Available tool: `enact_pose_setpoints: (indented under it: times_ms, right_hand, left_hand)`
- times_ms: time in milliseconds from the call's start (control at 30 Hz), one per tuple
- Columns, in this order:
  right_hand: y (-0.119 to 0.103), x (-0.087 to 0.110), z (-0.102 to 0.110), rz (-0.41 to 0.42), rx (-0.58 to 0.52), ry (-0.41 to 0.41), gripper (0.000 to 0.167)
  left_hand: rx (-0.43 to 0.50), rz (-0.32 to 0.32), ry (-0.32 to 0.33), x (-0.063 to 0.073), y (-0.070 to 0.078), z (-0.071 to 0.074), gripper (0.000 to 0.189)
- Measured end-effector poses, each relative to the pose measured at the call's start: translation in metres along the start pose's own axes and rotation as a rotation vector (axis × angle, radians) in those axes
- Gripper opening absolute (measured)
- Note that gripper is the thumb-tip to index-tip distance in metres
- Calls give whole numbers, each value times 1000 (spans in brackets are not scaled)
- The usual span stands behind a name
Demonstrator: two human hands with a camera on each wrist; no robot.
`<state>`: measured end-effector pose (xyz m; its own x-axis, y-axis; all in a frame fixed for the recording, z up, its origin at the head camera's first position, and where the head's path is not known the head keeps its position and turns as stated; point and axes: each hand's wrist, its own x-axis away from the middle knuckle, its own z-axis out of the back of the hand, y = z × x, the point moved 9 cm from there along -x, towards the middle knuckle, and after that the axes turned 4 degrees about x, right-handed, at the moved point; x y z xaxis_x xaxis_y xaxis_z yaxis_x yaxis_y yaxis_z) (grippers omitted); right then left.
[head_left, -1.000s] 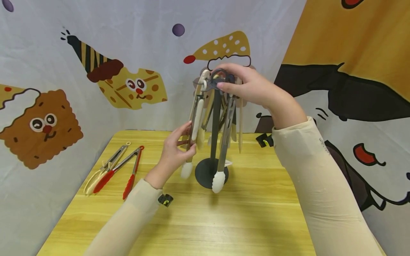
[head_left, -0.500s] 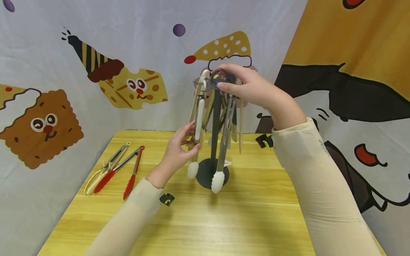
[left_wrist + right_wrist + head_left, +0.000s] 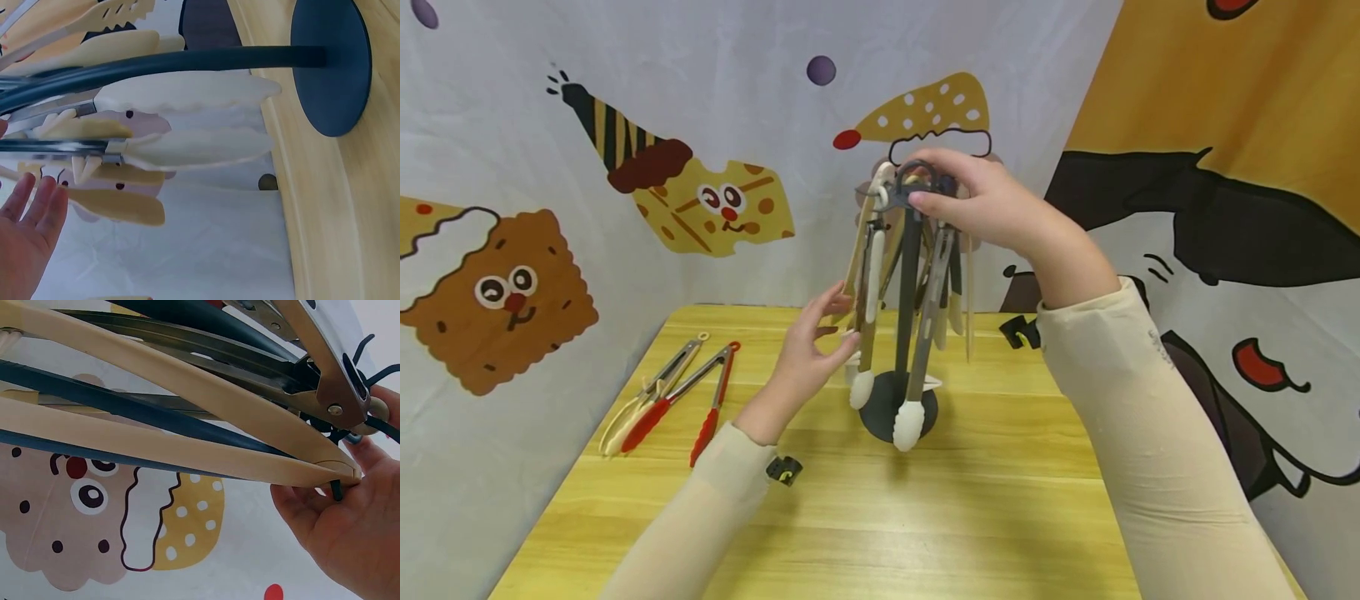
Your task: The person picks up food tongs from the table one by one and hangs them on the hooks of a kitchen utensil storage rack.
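A dark utensil stand (image 3: 906, 308) with a round base (image 3: 337, 75) stands on the table, several kitchen tongs hanging from its top. My right hand (image 3: 981, 200) grips the ring-topped head of the stand; in the right wrist view its fingers are partly hidden behind cream tongs (image 3: 150, 440). My left hand (image 3: 801, 354) is left of the stand, fingers extended and thumb apart, beside hanging metal tongs with white tips (image 3: 861, 389). In the left wrist view its fingers (image 3: 53, 212) lie near the hanging tools, and contact cannot be told. Another white-tipped pair of tongs (image 3: 919, 350) hangs in front.
Left on the wooden table (image 3: 985, 517) lie spread tongs with red tips (image 3: 646, 425) and metal tongs with cream tips (image 3: 625, 429). A patterned cloth (image 3: 737, 67) hangs right behind the table's back edge.
The left white-tipped tongs have swung right, toward the post. My left hand moved slightly right with them, then back left. My right hand keeps its grip on the stand's top.
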<state>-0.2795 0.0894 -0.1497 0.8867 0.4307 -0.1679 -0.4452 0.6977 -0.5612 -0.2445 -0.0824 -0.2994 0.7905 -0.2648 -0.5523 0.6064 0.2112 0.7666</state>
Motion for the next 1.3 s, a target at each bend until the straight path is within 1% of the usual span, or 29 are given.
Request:
enact_pose_setpoints:
  times_ms: [200, 300, 533, 600, 733, 867, 1000, 1200, 1300]
  right_hand:
    - [-2, 2, 0, -22, 32, 9, 42]
    - [-2, 2, 1, -21, 48, 19, 42]
    - [-2, 2, 1, -24, 67, 21, 44]
    - [-2, 2, 1, -26, 69, 20, 44]
    - [-4, 2, 2, -20, 74, 26, 44]
    - [-5, 1, 3, -11, 81, 33, 44]
    - [-4, 1, 3, -14, 82, 35, 44]
    - [-2, 0, 3, -22, 77, 35, 44]
    - [-2, 0, 2, -24, 72, 30, 44]
  left_hand:
    - [-18, 59, 17, 7, -10, 11, 65]
    - [-24, 80, 23, 10, -18, 16, 65]
    - [-52, 131, 19, 18, -64, 22, 67]
    - [-75, 153, 9, 21, -72, 24, 67]
    - [-152, 222, -8, 29, -87, 31, 67]
    - [-229, 307, -33, 37, -103, 40, 68]
    - [-314, 390, -80, 44, -123, 49, 75]
    - [-479, 475, -139, 54, -147, 63, 81]
    - [-527, 546, -176, 61, -159, 68, 87]
